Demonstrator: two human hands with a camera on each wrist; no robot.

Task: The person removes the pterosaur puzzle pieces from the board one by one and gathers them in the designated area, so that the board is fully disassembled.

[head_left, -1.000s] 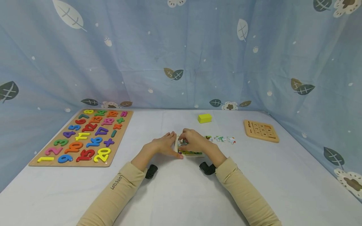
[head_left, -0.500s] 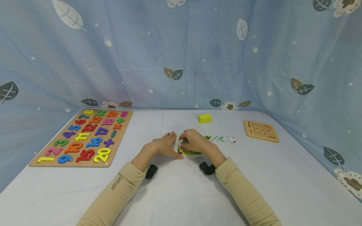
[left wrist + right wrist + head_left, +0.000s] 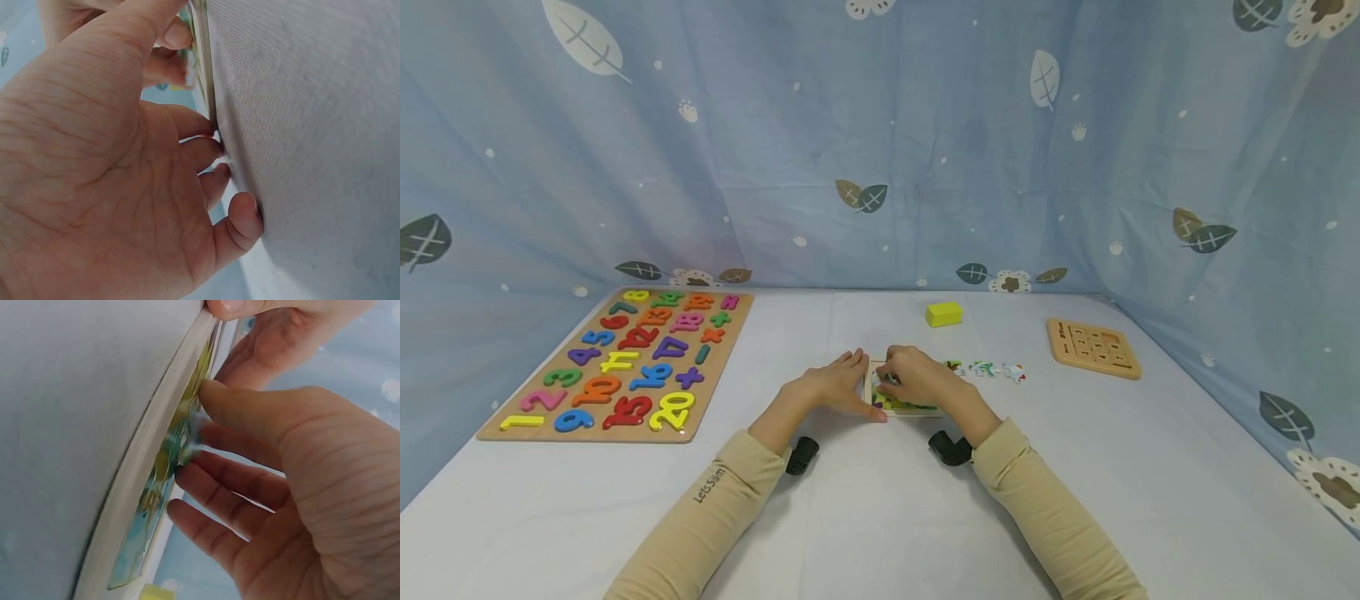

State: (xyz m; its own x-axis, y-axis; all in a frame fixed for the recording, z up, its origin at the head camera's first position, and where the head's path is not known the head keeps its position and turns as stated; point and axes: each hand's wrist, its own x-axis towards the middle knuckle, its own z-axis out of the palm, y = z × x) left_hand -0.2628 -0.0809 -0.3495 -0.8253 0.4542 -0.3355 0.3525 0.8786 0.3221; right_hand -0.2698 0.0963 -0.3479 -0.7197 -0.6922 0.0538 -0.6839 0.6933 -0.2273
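A small jigsaw puzzle in a pale wooden frame lies between the two hands, its green and blue picture partly covered by the right hand. My left hand rests along the frame's left side, thumb at the near corner and fingers extended; the left wrist view has those fingertips down at the frame's edge and the cloth. Over the picture's left part, my right hand pinches a small puzzle piece between thumb and index finger, blurred and mostly hidden. Its other fingertips are right at the picture's surface.
Several loose puzzle pieces lie in a row just right of the frame. Behind stands a yellow block. A large number board is at left, a small wooden number board at right. A blue curtain closes off the back.
My right hand has shifted slightly over the puzzle with the piece, its fingertips still at the left part of the picture. My left hand has stayed in place.
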